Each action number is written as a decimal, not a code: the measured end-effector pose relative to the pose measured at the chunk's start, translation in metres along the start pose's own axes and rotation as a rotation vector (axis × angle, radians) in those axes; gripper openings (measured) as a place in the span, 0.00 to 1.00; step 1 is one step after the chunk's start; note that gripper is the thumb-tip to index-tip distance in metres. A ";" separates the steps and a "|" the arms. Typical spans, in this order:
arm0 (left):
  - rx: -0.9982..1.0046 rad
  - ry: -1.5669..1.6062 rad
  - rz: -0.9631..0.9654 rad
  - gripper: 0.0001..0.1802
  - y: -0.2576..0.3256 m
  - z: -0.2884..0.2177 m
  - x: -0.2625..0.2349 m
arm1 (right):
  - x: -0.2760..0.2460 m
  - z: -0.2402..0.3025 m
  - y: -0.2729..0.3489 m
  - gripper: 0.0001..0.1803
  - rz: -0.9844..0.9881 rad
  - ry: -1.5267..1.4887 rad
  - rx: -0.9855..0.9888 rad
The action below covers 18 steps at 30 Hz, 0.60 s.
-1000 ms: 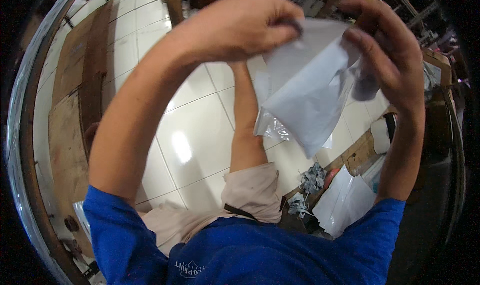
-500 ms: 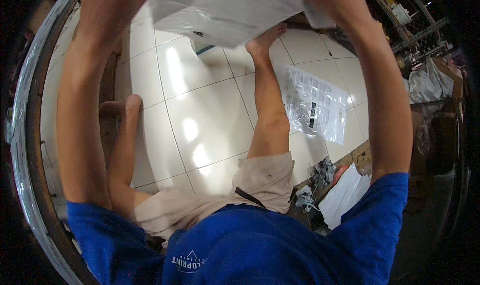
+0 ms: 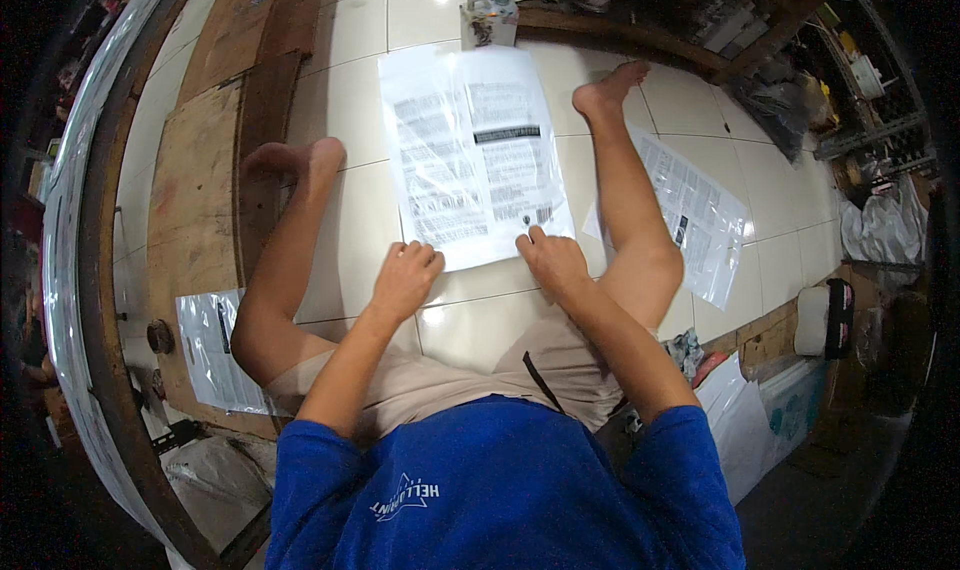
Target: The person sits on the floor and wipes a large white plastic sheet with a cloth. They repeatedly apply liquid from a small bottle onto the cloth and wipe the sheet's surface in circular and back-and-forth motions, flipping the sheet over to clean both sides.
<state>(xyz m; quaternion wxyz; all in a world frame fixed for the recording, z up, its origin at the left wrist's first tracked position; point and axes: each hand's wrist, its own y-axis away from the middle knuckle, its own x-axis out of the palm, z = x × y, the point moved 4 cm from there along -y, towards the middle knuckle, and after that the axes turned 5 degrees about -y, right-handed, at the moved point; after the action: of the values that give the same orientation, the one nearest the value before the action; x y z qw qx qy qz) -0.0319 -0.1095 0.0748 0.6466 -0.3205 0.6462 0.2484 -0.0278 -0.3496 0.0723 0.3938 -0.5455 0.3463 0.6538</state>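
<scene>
A flat, glossy plastic bag (image 3: 510, 185) covered in printed text lies on the tiles between my legs, its near edge toward me. At that edge's left corner, my left hand (image 3: 408, 278) is closed with its fingertips on the plastic. My right hand (image 3: 553, 262) pinches the same edge near the right corner. A second printed plastic bag (image 3: 712, 232) lies beside my right leg, partly hidden by it. Another printed bag (image 3: 205, 355) rests on the boards by my left knee, partly behind the leg.
Wooden boards (image 3: 195, 170) run along the left side. A white container (image 3: 490, 22) stands just beyond the bag, near a low wooden frame (image 3: 640, 35). Crumpled grey cloth (image 3: 685, 350) and white sheets (image 3: 735, 410) lie at my right. Shelving with plastic bags (image 3: 885, 220) stands far right.
My hands have come down and back toward my body from the top of the view. The bag, raised and spread between them before, now lies flat on the floor.
</scene>
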 end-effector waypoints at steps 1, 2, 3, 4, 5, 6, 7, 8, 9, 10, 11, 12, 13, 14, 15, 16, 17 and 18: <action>0.013 -0.020 0.055 0.11 0.005 -0.005 0.015 | 0.021 0.001 0.006 0.07 0.024 -0.003 0.012; 0.025 -0.040 0.103 0.11 0.008 -0.010 0.025 | 0.034 0.003 0.010 0.08 0.046 -0.001 0.021; 0.041 -0.059 0.152 0.11 0.012 -0.013 0.034 | 0.047 0.004 0.014 0.08 0.068 0.001 0.035; 0.028 -0.063 0.187 0.10 0.017 -0.014 0.039 | 0.052 0.008 0.016 0.09 0.104 0.001 0.023; 0.018 -0.067 0.223 0.10 0.021 -0.015 0.044 | 0.056 0.011 0.017 0.09 0.139 0.000 0.014; 0.010 -0.070 0.259 0.10 0.025 -0.014 0.049 | 0.061 0.013 0.018 0.10 0.166 -0.008 0.019; -0.010 -0.060 0.358 0.11 0.025 -0.016 0.051 | 0.065 0.015 0.021 0.10 0.202 -0.018 0.028; -0.020 -0.052 0.453 0.12 0.020 -0.021 0.045 | 0.062 0.015 0.025 0.10 0.225 -0.031 0.059; -0.029 -0.046 0.548 0.14 0.014 -0.026 0.038 | 0.058 0.015 0.030 0.10 0.239 -0.057 0.080; -0.040 -0.017 0.574 0.17 0.006 -0.030 0.027 | 0.053 0.015 0.036 0.09 0.251 -0.083 0.100; -0.055 0.010 0.597 0.19 -0.002 -0.031 0.016 | 0.041 0.017 0.038 0.09 0.251 -0.120 0.106; -0.067 0.038 0.621 0.22 -0.010 -0.031 0.012 | 0.025 0.019 0.044 0.10 0.194 -0.220 0.130; -0.083 0.094 0.499 0.25 -0.019 -0.027 0.011 | 0.003 0.024 0.046 0.11 0.133 -0.321 0.140; -0.095 0.156 0.381 0.29 -0.026 -0.023 0.015 | -0.018 0.028 0.049 0.12 0.072 -0.420 0.150; -0.115 0.213 0.266 0.33 -0.031 -0.016 0.020 | -0.046 0.031 0.054 0.14 -0.067 -0.559 0.153; -0.096 0.170 0.200 0.35 -0.036 -0.011 0.028 | -0.075 0.031 0.062 0.17 -0.186 -0.645 0.171; -0.082 0.120 0.138 0.38 -0.038 -0.004 0.037 | -0.103 0.030 0.070 0.19 -0.309 -0.738 0.175; -0.064 0.068 0.074 0.41 -0.039 0.003 0.044 | -0.124 0.020 0.091 0.19 -0.405 -0.775 0.278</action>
<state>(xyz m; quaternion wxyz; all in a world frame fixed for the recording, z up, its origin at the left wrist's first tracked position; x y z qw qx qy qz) 0.0007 -0.1379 0.0342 0.6041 -0.3253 0.6708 0.2816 -0.1063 -0.3902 0.2000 0.6835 -0.2593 0.1444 0.6669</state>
